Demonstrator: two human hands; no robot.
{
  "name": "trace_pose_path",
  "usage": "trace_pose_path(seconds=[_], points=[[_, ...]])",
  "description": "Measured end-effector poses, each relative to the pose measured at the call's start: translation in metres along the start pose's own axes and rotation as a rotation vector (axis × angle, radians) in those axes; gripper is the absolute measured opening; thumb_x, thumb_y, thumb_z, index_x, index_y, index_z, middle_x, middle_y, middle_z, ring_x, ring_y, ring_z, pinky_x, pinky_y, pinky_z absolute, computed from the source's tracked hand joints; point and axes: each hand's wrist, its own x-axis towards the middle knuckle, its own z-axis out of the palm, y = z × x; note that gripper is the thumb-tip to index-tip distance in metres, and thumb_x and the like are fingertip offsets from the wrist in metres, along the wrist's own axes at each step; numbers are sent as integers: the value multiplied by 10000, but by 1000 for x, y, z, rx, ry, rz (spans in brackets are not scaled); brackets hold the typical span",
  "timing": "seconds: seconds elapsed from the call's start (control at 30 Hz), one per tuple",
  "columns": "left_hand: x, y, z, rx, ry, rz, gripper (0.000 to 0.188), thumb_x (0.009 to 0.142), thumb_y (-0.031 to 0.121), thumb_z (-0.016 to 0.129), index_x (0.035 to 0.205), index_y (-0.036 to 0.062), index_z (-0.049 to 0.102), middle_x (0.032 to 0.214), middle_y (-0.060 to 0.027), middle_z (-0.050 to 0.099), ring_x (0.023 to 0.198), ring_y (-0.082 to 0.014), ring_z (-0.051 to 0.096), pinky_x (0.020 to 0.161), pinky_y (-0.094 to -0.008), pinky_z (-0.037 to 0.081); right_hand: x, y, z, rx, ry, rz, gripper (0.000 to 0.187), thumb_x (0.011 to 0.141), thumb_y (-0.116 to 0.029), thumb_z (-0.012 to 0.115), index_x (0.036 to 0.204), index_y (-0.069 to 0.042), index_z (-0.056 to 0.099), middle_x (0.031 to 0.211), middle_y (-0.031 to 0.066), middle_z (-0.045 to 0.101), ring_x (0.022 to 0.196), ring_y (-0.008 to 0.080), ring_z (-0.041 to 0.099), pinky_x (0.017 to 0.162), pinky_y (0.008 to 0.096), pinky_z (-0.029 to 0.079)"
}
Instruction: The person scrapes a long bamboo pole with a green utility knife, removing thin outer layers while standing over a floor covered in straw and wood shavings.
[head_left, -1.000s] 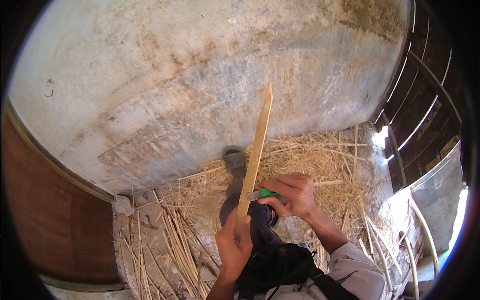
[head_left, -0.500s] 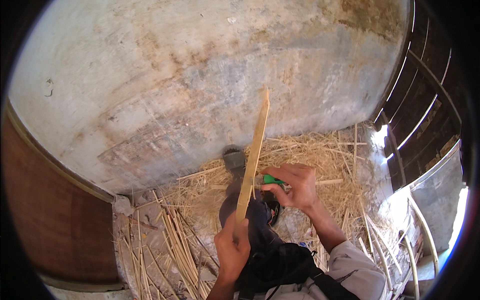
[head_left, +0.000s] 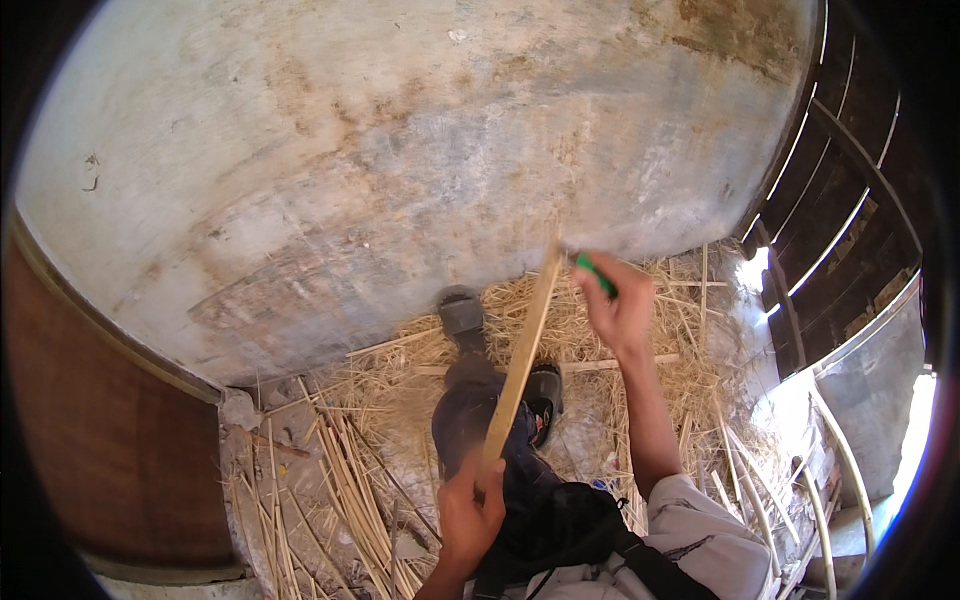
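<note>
Straw-strewn floor (head_left: 640, 345), left hand (head_left: 470, 515) clenched round upright bamboo strip (head_left: 520, 360), right hand (head_left: 615, 305) gripping green-handled knife (head_left: 594, 274).

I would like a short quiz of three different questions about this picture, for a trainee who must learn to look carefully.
1. True or false: the left hand grips the lower end of the long wooden strip.
2. What colour is the tool handle in the right hand? A) red B) green C) yellow
3. What covers the ground around the person's feet?

Key:
1. True.
2. B, the green-handled tool sits at the strip's upper end.
3. Dry straw and split cane pieces.
</note>
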Motion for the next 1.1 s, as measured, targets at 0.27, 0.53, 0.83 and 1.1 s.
trace_pose_path(seconds=[0.27,0.53,0.83,1.1], points=[[-6,-6,-9,-34,-74,-121,300,1072,179,630,1285,-25,688,707,-12,588,614,-46,505,540,-261,376,40,72,-30,-196,-22,360,412,1062,-454,623,1144,-81,777,685,31,624,641,146,535,620,332,424],[20,-14,-7,-517,-258,-189,375,1142,208,503,1424,-1,636,713,72,459,611,-27,415,562,-221,332,-33,18,-25,333,-230,255,485,1097,-490,548,1135,-31,697,803,-23,595,666,119,493,574,331,378],[33,12,-7,-505,-216,-159,409,1134,224,494,1437,-21,618,741,69,438,640,-15,372,553,-217,290,-65,-50,-24,254,-467,-269,344,869,-325,860,1096,-90,754,856,60,728,640,255,691,561,353,535],[32,21,-5,-211,-6,-23,333,1060,66,611,1374,-33,662,754,17,557,666,-28,429,550,-233,338,-66,-61,-25,162,-418,-340,364,826,-353,874,1077,-110,770,790,23,687,569,226,644,528,356,506]])
